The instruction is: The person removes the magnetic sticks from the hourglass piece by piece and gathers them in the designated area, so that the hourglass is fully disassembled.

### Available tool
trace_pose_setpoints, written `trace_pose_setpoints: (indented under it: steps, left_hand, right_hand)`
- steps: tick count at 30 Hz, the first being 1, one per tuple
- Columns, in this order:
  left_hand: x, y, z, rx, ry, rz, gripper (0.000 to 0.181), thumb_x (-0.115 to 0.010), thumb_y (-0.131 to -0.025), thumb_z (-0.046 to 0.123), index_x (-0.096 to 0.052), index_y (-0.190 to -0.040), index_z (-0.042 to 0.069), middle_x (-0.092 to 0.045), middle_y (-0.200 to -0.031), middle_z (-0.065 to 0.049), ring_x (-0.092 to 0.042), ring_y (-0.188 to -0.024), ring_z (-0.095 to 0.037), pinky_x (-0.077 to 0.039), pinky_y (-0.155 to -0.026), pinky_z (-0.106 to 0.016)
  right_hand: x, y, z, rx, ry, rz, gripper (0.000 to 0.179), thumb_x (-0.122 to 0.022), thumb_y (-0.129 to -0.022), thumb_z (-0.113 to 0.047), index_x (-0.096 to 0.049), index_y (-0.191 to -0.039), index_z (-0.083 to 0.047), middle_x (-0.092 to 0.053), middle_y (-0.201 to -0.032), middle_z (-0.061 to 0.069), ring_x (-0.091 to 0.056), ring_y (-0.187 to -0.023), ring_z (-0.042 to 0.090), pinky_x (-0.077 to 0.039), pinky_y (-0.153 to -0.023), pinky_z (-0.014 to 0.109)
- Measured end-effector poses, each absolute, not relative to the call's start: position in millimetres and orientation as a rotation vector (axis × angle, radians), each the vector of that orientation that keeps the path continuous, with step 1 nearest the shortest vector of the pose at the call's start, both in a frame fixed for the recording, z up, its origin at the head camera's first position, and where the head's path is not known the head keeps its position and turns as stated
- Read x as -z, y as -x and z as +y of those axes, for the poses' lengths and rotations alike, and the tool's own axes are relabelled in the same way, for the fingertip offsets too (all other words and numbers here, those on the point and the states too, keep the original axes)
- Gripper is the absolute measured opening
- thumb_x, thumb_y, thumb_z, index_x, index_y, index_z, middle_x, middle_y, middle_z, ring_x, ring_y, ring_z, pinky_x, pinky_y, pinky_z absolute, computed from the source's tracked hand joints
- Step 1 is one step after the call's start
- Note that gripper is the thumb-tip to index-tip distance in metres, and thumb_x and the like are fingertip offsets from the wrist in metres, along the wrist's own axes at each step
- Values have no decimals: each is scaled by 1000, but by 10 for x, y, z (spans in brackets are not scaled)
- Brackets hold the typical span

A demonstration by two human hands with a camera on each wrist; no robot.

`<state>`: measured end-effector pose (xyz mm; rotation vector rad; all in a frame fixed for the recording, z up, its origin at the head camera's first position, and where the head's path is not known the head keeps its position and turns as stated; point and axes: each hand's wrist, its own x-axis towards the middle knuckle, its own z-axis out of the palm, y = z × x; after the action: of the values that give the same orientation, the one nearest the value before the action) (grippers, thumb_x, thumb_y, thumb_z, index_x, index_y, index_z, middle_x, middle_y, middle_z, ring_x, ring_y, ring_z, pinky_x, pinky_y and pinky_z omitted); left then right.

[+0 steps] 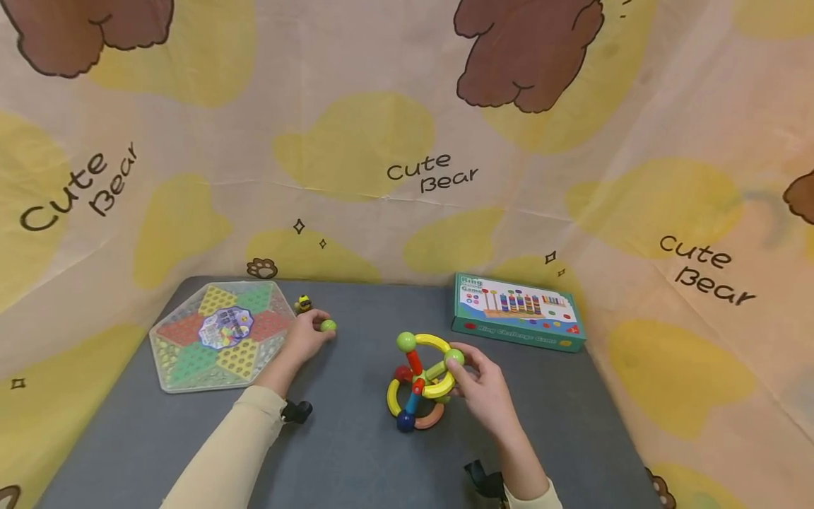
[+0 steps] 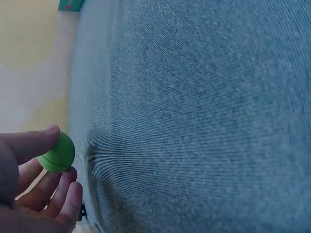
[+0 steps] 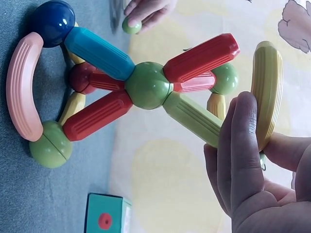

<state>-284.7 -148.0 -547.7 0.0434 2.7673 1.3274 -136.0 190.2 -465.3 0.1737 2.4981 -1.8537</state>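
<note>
Head view: left hand (image 1: 308, 336) pinches a green ball (image 1: 328, 325); right hand (image 1: 485, 387) grips the rod-and-ball frame (image 1: 417, 387) at one corner. Risk: a sideways tug could break it apart.

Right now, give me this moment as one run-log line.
right fingers: hold stick-and-ball toy | left fingers: pinch green ball, apart from toy | game box: rear right | game board: left

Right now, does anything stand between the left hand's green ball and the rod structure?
Nothing visible does: the head view shows only tabletop between the green ball in the left hand and the rod structure. The game box sits farther back, off that path.
</note>
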Motion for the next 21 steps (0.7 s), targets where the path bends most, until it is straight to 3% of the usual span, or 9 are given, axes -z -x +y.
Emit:
trace_pose_setpoints:
  steps: [11,13,21]
  left_hand:
    - [5572,2860,-1527,-1254,-25,2823,48,-70,-92,12,-55,-136,-3,-59,-134,-27,-59,-119,-42,-49,-96,-53]
    - [5571,2857,-1546,-1253,-40,2868,50,-68,-92,13,-55,-137,-3,-61,-128,-28,-60,-112,-41,-50,-91,-52]
    - [5237,2538,-1172,-1491,-215,2990,44,-72,-92,17,-60,-132,3,-62,-128,-20,-66,-108,-37,-53,-89,-52]
  right_hand:
    - [4664,1377,1896,1831,-137,2527,40,-65,-99,-29,-61,-135,-13,-64,-126,19,-74,-81,19,-61,-75,42]
    - [4665,1371,1882,1833,-150,2517,41,-66,-99,-30,-61,-136,-14,-64,-126,18,-73,-81,19,-61,-76,44]
    - [4649,1366,1901,1848,-165,2512,40,-67,-98,-29,-61,-136,-15,-64,-125,17,-73,-82,19,-61,-75,44]
